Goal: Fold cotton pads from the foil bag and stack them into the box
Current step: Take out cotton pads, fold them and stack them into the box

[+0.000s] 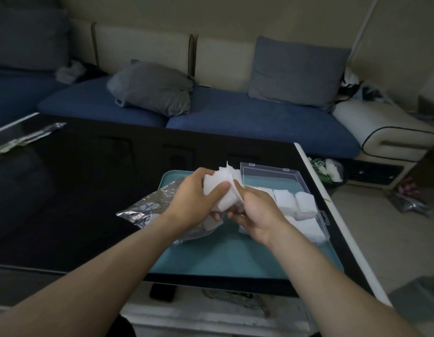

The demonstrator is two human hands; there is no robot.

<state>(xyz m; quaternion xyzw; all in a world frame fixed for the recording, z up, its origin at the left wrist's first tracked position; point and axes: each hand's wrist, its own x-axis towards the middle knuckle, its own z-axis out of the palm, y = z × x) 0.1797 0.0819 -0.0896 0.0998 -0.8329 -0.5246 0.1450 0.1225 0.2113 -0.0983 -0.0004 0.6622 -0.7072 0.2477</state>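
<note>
Holding a bunch of white cotton pads [222,192] up over the teal tray [235,261], we grip them with our left hand [194,199], thumb on top. Our right hand [257,212] pinches their right edge. Just right sits the clear box [296,177] with folded pads. The foil bag [148,209] lies left.
</note>
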